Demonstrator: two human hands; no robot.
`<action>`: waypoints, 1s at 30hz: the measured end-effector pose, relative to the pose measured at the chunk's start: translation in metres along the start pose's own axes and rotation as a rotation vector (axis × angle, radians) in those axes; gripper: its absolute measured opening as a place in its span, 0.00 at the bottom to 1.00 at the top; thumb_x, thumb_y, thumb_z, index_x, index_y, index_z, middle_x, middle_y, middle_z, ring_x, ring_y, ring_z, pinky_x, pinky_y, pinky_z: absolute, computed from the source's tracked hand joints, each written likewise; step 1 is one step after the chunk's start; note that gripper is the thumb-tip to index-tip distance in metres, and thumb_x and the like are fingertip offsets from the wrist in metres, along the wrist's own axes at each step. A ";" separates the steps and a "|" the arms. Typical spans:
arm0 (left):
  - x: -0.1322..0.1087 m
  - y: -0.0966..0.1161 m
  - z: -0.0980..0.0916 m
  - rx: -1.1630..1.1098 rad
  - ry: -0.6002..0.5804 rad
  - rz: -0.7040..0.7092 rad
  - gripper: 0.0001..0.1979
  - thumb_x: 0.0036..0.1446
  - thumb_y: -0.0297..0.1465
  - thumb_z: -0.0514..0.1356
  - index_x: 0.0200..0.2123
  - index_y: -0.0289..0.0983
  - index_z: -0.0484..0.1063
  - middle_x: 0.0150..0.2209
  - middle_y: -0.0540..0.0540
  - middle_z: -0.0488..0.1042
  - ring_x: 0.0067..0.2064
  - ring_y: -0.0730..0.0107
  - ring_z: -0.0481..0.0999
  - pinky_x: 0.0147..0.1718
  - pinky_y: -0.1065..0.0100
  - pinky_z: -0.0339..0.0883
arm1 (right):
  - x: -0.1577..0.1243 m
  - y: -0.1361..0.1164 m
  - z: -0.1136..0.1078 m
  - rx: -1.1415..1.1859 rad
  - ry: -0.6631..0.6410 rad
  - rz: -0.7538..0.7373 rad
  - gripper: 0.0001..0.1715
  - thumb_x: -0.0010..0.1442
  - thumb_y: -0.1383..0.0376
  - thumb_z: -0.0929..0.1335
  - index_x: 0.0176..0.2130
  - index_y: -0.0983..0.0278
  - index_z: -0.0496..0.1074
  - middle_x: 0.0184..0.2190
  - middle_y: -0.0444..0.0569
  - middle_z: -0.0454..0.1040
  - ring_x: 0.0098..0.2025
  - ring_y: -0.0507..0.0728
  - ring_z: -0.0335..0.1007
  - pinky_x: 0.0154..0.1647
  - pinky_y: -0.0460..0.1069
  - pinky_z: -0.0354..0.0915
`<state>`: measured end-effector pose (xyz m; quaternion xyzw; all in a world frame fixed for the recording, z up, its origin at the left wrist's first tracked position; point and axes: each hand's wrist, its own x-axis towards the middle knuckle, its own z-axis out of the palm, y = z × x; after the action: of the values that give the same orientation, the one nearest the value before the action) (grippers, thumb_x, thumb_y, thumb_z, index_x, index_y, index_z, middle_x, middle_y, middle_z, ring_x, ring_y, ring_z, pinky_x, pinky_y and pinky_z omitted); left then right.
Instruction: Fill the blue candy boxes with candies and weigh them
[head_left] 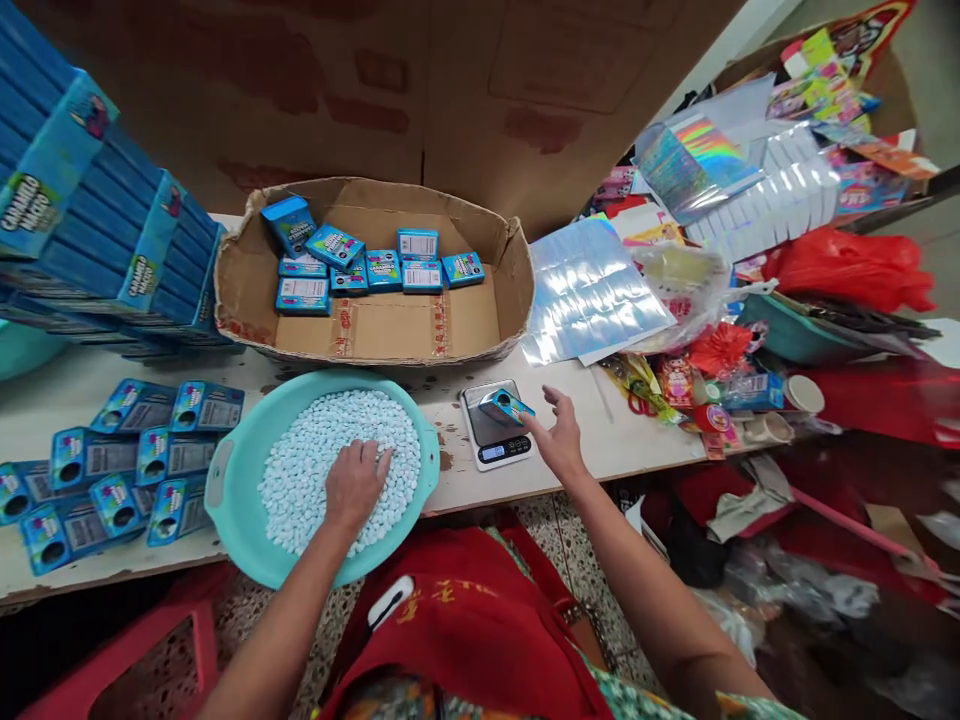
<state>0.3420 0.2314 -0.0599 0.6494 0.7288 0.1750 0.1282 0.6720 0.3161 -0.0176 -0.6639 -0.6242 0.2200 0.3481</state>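
Observation:
My left hand is down in a turquoise basin filled with small pale blue candies. Its fingers curl into the candies, and the fingertips are hidden among them. On a small digital scale lies a blue candy box, tilted, with a dark round opening. My right hand is just right of the scale, fingers spread; one digit reaches the box's near edge, and whether it presses on it I cannot tell. The scale's display is lit.
Behind the basin, a cut-down cardboard carton holds several blue boxes. More blue boxes with round openings lie at left, below tall stacked display boxes. Shiny sheets and mixed packets crowd the right. A pink stool stands below.

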 end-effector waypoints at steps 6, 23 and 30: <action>0.008 -0.007 -0.025 -0.620 0.219 -0.459 0.11 0.53 0.39 0.59 0.28 0.37 0.69 0.22 0.49 0.64 0.23 0.71 0.62 0.24 0.71 0.53 | -0.017 0.030 -0.033 0.079 0.110 0.212 0.26 0.58 0.50 0.66 0.49 0.63 0.67 0.47 0.56 0.67 0.46 0.60 0.68 0.44 0.57 0.68; 0.032 0.006 -0.057 -1.938 -0.108 -1.119 0.11 0.61 0.34 0.52 0.26 0.37 0.59 0.20 0.53 0.59 0.16 0.80 0.57 0.12 0.77 0.50 | -0.020 0.046 -0.032 0.175 0.070 0.312 0.28 0.57 0.47 0.65 0.44 0.67 0.72 0.42 0.57 0.74 0.44 0.61 0.70 0.44 0.57 0.66; 0.028 0.008 -0.062 -1.906 0.000 -1.200 0.09 0.61 0.33 0.52 0.29 0.37 0.61 0.24 0.50 0.65 0.20 0.78 0.64 0.16 0.76 0.58 | -0.014 0.022 -0.013 0.275 -0.030 0.151 0.31 0.58 0.50 0.65 0.54 0.64 0.62 0.51 0.57 0.70 0.51 0.60 0.67 0.50 0.57 0.64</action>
<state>0.3196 0.2542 0.0006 -0.1693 0.4923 0.5704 0.6353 0.6948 0.3000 -0.0271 -0.6516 -0.5416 0.3390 0.4088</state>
